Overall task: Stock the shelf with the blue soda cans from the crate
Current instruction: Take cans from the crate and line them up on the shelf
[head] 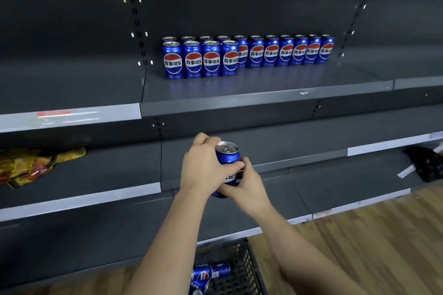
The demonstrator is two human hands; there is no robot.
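Fingers (236, 166) of the left hand (200, 165) and right hand (249, 185) curl tight round one glossy cylindrical blue soda can (227, 154), carried above the black lattice crate (249, 258); next, probably, it must rise to the matte grey shelf (263, 103) higher above the crate and extend the shorter front row of cans (201, 61).

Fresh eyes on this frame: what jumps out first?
The blue can dead centre, gripped by the left hand and right hand. Above it, the rows of blue cans on the upper shelf, four standing in front at the left end. At the bottom edge, the black crate holds more cans lying down.
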